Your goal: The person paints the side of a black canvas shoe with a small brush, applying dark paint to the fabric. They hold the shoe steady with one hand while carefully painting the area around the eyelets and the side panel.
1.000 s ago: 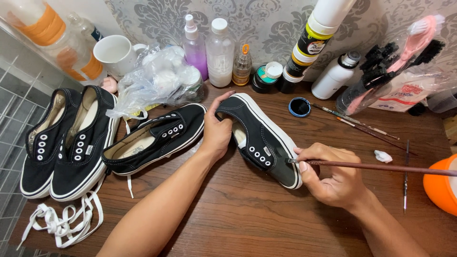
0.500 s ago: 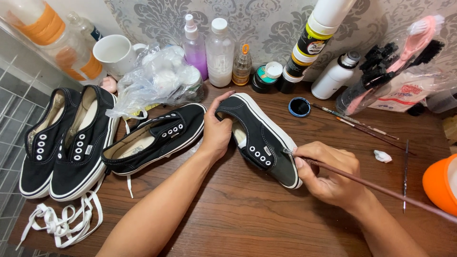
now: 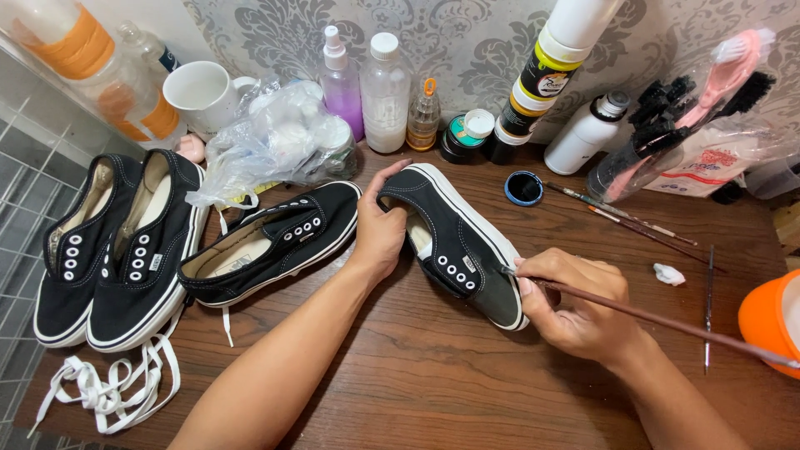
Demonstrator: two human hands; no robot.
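black canvas shoe [image 3: 454, 237] is being gripped at the heel by left hand [image 3: 379, 229]; thin wooden brush [image 3: 658, 317] is being pinched by right hand [image 3: 575, 308] on wood-grain desk [image 3: 433, 375].

Both forearms are left bare, with no sleeves seen. No gloves, rings or watch are worn on the left hand [image 3: 379, 229] or right hand [image 3: 575, 312].

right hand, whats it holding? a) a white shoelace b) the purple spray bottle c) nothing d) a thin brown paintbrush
d: the right hand grips a thin brown paintbrush with its tip at the side of the black shoe, which the left hand steadies at the heel.
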